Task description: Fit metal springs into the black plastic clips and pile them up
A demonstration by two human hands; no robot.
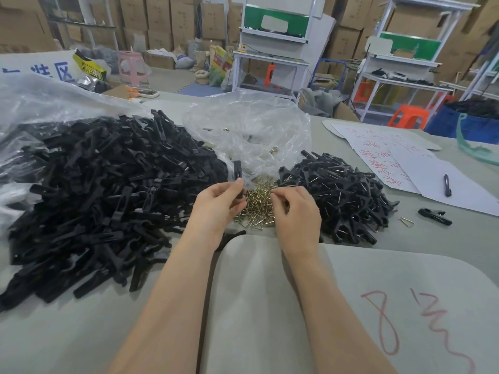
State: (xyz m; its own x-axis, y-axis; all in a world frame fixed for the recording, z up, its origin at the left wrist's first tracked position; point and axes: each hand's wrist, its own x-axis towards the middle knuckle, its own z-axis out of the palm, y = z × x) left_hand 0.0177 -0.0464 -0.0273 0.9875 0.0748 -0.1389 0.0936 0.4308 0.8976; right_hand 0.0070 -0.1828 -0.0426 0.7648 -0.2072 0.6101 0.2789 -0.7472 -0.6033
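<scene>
**A:** Where are the hands, and what is in them?

**B:** Both sit at the middle of the frame, bare forearms reaching in from the bottom edge. The left hand [218, 203] has its fingers and thumb curled round the lower end of a black clip [237, 171]. The clip stands upright, its upper end poking above the knuckles.

**A:** And the other one?

**B:** The right hand [294, 209] is just beside it, fingers curled in, fingertips down on the heap of brass-coloured springs [256, 209]. I cannot tell whether it has a spring pinched, because its own fingers cover the spot.

**A:** So where do the springs lie?

**B:** On the grey table [81, 333], between the two hands and partly under them. The heap spills from the mouth of a crumpled clear bag [251, 130] just above.

**A:** Where are the rest of the clips?

**B:** A large heap of loose clip parts [108, 184] fills the left of the frame. A smaller pile of finished clips [343, 195], with metal glinting in them, lies right of the right hand.

**A:** What is hard to make out?

**B:** The big heap's far-left side runs under cloudy plastic and off the frame edge. The bag's folds blur what lies inside it. At the right, one lone clip [434, 215] and a single spring [407, 221] lie apart, near paper sheets [405, 163] with red writing I cannot read.
</scene>
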